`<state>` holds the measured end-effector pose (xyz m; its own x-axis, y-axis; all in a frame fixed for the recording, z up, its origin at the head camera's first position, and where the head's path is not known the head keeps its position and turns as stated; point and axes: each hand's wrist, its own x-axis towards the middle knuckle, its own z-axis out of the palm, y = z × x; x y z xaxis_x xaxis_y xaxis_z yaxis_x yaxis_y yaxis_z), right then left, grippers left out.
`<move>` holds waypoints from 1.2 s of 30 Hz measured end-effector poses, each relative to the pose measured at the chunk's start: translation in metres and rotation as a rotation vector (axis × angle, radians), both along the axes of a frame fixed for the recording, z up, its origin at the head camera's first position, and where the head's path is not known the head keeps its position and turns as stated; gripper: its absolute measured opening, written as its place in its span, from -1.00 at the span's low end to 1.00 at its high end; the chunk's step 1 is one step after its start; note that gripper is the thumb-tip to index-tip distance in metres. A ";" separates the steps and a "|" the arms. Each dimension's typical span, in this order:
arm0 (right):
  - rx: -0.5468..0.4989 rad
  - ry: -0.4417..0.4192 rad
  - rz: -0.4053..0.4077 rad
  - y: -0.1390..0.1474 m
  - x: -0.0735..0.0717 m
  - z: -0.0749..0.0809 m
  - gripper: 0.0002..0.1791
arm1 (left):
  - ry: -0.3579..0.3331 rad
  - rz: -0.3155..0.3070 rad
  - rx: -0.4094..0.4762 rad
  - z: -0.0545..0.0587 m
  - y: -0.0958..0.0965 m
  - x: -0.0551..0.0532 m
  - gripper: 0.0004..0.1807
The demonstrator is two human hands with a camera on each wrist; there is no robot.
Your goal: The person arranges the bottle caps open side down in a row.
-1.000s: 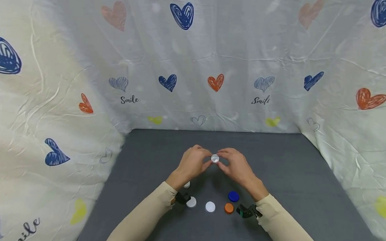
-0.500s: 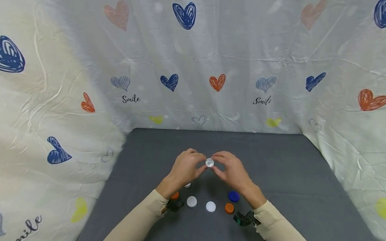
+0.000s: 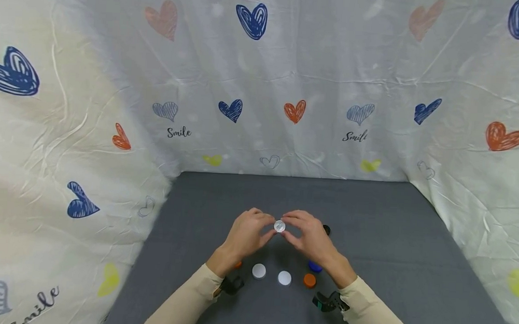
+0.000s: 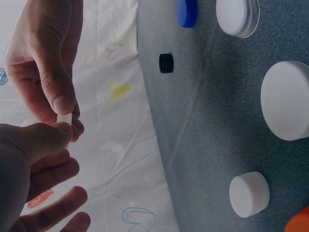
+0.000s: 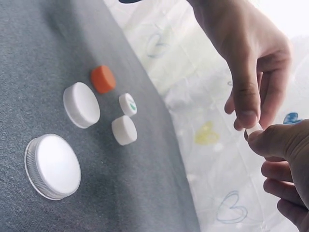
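Both hands meet above the table, pinching one small round white bottle cap (image 3: pixel 280 226) between them. My left hand (image 3: pixel 246 233) grips its left side with thumb and fingertips. On the opposite side my right hand (image 3: pixel 309 235) does the same. The left wrist view shows the cap (image 4: pixel 64 119) edge-on between two thumbs, with the fingers largely covering it. Its edge also peeks out in the right wrist view, where the cap (image 5: pixel 253 129) is mostly hidden by fingertips.
Loose caps lie on the grey table (image 3: pixel 370 220): two white caps, a white cap (image 3: pixel 259 271) and another white cap (image 3: pixel 284 278), an orange cap (image 3: pixel 309 280), a blue cap (image 3: pixel 315 266) and a black cap (image 4: pixel 166 63). A small white cap (image 5: pixel 128 104) bears a green mark. A patterned curtain (image 3: pixel 246 74) surrounds the table.
Both hands have come nearer and slightly left with the cap still pinched between them. A black cap now shows beyond the right hand; a white one is now hidden behind the left.
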<state>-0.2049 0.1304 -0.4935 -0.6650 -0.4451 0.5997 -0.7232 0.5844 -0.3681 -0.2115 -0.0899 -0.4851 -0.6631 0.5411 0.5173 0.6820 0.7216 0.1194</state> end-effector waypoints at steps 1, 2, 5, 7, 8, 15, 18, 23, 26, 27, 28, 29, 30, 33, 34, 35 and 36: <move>0.000 -0.002 0.002 0.000 0.000 0.000 -0.63 | 0.001 -0.002 0.003 -0.001 0.000 0.000 -0.72; 0.000 -0.003 0.006 0.000 0.001 0.000 -0.63 | 0.001 -0.004 0.004 -0.001 0.000 0.001 -0.72; 0.003 0.009 0.012 0.000 0.000 -0.002 -0.63 | 0.009 -0.014 0.009 -0.002 -0.001 0.002 -0.71; -0.002 0.013 0.015 0.001 0.000 -0.003 -0.63 | 0.016 -0.015 0.018 -0.002 -0.002 0.003 -0.70; -0.006 0.014 0.017 0.001 0.000 -0.002 -0.64 | 0.021 -0.013 0.024 -0.002 -0.002 0.003 -0.69; -0.021 -0.010 0.002 0.002 0.001 -0.002 -0.67 | 0.082 -0.032 0.072 -0.003 -0.002 0.006 -0.65; -0.025 -0.047 -0.011 0.003 0.001 -0.003 -0.67 | 0.122 -0.051 0.074 -0.005 -0.001 0.005 -0.66; -0.053 -0.099 -0.011 0.003 0.004 -0.004 -0.70 | 0.180 -0.064 0.095 -0.009 0.000 0.004 -0.70; -0.060 -0.120 -0.003 0.004 0.006 -0.004 -0.72 | 0.192 -0.072 0.115 -0.012 0.000 0.004 -0.74; -0.057 -0.127 -0.003 0.005 0.006 -0.003 -0.72 | 0.189 -0.071 0.121 -0.012 0.000 0.004 -0.75; -0.053 -0.129 -0.003 0.005 0.006 -0.003 -0.72 | 0.180 -0.067 0.126 -0.012 0.000 0.004 -0.77; -0.049 -0.127 -0.006 0.006 0.006 -0.003 -0.72 | 0.165 -0.061 0.132 -0.012 0.000 0.005 -0.78; -0.044 -0.121 -0.007 0.006 0.006 -0.002 -0.71 | 0.144 -0.052 0.137 -0.013 0.000 0.005 -0.80; -0.025 -0.082 -0.013 0.009 0.004 -0.001 -0.69 | 0.043 -0.007 0.166 -0.013 0.001 0.007 -0.83; -0.021 -0.066 -0.013 0.010 0.003 -0.001 -0.68 | -0.002 0.007 0.185 -0.013 0.001 0.007 -0.84; -0.017 -0.050 -0.012 0.011 0.002 -0.001 -0.66 | -0.055 0.014 0.212 -0.013 0.001 0.008 -0.85; -0.013 -0.036 -0.008 0.012 0.002 -0.001 -0.64 | -0.112 0.018 0.245 -0.013 0.001 0.009 -0.86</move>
